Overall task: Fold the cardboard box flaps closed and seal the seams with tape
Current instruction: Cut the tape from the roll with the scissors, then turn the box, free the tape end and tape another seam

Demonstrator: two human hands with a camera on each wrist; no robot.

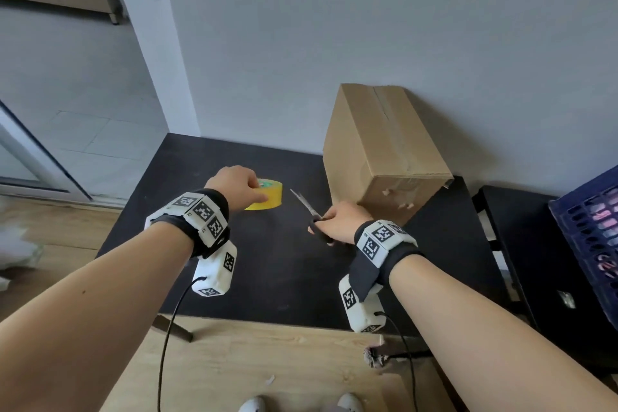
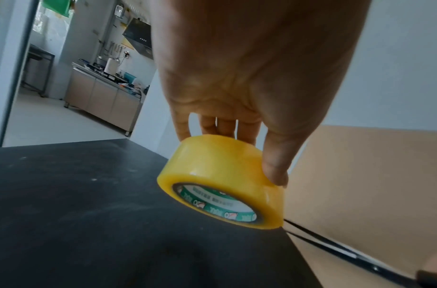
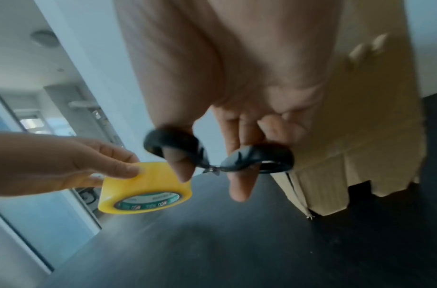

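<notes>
One brown cardboard box (image 1: 384, 157), one yellow roll of packing tape with a green printed core (image 1: 267, 194) and one pair of black-handled metal scissors (image 1: 309, 211) are on or over the black surface (image 1: 267, 278); two hands work over it.

The left hand (image 1: 235, 186) reaches forward, palm down, with the forearm stretched out over the surface's near edge. Its fingers curl over the far side of the tape roll and its thumb (image 2: 274, 167) presses the near side, so it grips the roll across its width. In the left wrist view the roll is tilted, its lower rim at or just above the surface.

The right hand (image 1: 344, 221) is turned inward, its thumb (image 3: 178, 165) through one black handle loop and other fingers at the second loop, holding the scissors. The blades are parted and point forward and left, toward the tape roll, well apart from it.

The box stands closed at the back right of the surface, against the grey wall (image 1: 368, 27), a taped seam running along its top. Its near end is just beside the right hand, and the tape roll lies to its left.
</notes>
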